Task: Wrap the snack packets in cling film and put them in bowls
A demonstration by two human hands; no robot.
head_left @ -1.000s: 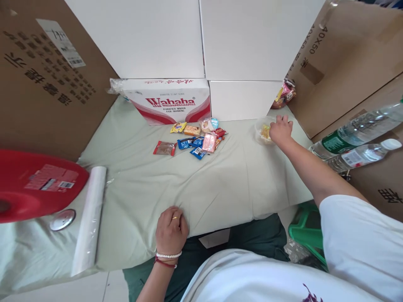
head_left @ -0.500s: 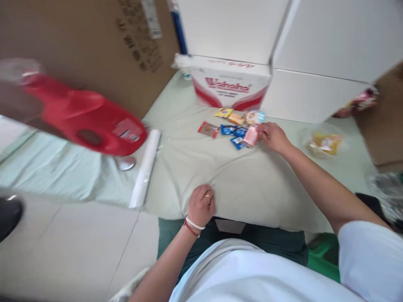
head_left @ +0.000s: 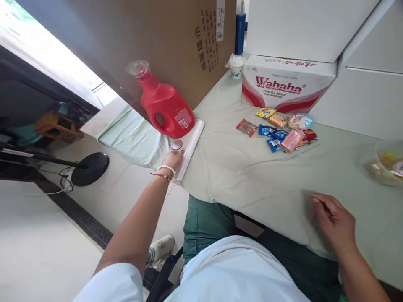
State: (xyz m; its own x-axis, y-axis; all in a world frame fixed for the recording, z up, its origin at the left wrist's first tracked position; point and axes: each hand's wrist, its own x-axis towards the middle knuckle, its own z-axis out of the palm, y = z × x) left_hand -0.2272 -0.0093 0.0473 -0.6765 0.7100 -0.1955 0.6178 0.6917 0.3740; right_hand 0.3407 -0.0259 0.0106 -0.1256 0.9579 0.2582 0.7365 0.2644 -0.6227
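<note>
My left hand [head_left: 173, 160] is beside a white roll [head_left: 190, 149] at the table's left part, its fingertips near a small round pinkish item [head_left: 176, 144]. The fingers are mostly hidden, so I cannot tell whether they grip the roll. Just behind stands a red jug-like bottle [head_left: 171, 105] with a handle and a clear cap. My right hand [head_left: 335, 220] rests loosely curled over the near right of the table, with nothing visible in it. Farther back lies a group of wrapped snacks: a pink packet [head_left: 292, 140], blue packets [head_left: 274, 144] and a red-edged brown packet [head_left: 247, 127].
A Wahaha carton [head_left: 283, 86] stands behind the snacks, a paper cup [head_left: 236, 69] beside it. A large brown cardboard box [head_left: 176, 42] rises at the back left. A clear bowl [head_left: 385, 165] with yellow contents sits at the right. A black round stand base [head_left: 90, 169] is on the floor.
The view has swung left. My right hand has left the pink packet and drawn back to the near right. My left hand has moved from the near table edge to the white roll.
</note>
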